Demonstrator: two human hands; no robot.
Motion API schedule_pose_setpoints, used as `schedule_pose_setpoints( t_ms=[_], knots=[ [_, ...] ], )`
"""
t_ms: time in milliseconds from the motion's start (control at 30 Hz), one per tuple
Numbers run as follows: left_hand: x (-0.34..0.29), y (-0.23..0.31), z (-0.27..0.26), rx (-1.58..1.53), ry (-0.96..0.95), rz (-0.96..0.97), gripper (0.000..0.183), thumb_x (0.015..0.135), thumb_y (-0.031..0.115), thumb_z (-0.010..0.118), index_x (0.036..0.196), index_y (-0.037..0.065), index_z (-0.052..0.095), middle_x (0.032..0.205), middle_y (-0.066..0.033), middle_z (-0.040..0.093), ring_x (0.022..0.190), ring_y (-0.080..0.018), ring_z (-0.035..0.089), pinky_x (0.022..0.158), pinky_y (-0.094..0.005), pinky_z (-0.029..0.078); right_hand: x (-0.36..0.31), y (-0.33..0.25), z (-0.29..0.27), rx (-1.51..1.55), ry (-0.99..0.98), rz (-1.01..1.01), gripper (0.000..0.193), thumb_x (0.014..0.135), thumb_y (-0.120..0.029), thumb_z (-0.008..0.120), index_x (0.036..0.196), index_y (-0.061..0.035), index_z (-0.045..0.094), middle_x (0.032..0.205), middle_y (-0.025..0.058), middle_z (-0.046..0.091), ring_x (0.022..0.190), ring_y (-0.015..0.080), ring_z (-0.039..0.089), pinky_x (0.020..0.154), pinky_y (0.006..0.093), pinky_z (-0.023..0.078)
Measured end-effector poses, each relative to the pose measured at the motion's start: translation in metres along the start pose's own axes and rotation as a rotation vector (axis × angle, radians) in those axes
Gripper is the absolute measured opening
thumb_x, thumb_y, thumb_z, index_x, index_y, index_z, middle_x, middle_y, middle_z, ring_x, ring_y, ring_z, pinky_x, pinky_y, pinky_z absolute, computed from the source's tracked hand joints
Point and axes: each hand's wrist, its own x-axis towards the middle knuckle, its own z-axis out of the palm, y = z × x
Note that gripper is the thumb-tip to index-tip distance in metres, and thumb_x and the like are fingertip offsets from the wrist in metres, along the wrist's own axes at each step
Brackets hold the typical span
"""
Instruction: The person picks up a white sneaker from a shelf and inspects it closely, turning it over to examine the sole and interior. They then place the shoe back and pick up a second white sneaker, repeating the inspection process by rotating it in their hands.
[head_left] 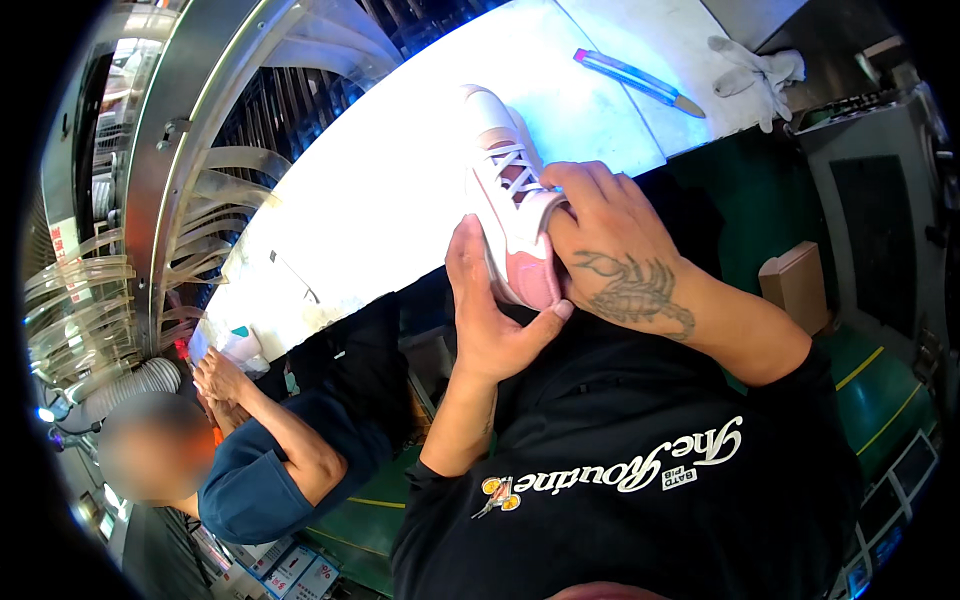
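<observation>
A white sneaker with a pink heel and white laces lies before me at the edge of the white table, toe pointing away. My left hand grips its heel end, fingers along the left side and thumb at the back of the heel. At the collar, my right hand is closed, its thumb and fingertips at the tongue and ankle opening. Part of the right side of the shoe is hidden behind this hand.
The white table curves off to the left, where a co-worker handles something white. A brush and a pale glove lie at the far right. Clear plastic strips hang from a metal-framed machine. A cardboard box stands at right.
</observation>
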Motion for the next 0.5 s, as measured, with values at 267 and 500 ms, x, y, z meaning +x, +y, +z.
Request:
schedule_pose_setpoints(
  t_ms=[267, 500],
  knots=[
    [0.014, 0.007, -0.001, 0.258, 0.048, 0.056, 0.121, 0.067, 0.037, 0.093, 0.16, -0.01, 0.032, 0.154, -0.0355, 0.04, 0.141, -0.0494, 0.046, 0.116, -0.0526, 0.043, -0.002, 0.016, 0.0, 0.171, 0.441, -0.122, 0.02, 0.077, -0.004, 0.078, 0.095, -0.0008, 0.069, 0.117, 0.0161, 0.068, 0.1, 0.032, 0.07, 0.083, 0.0398, 0.061],
    [0.018, 0.016, -0.011, 0.207, -0.001, -0.05, 0.121, 0.066, 0.036, 0.092, 0.163, -0.005, 0.032, 0.147, -0.0298, 0.046, 0.134, -0.0439, 0.053, 0.11, -0.0496, 0.048, 0.002, 0.039, -0.008, 0.403, 0.277, -0.005, 0.023, 0.086, -0.01, 0.078, 0.104, 0.0005, 0.068, 0.095, 0.0151, 0.073, 0.081, 0.0289, 0.075, 0.071, 0.0348, 0.061]
  ],
)
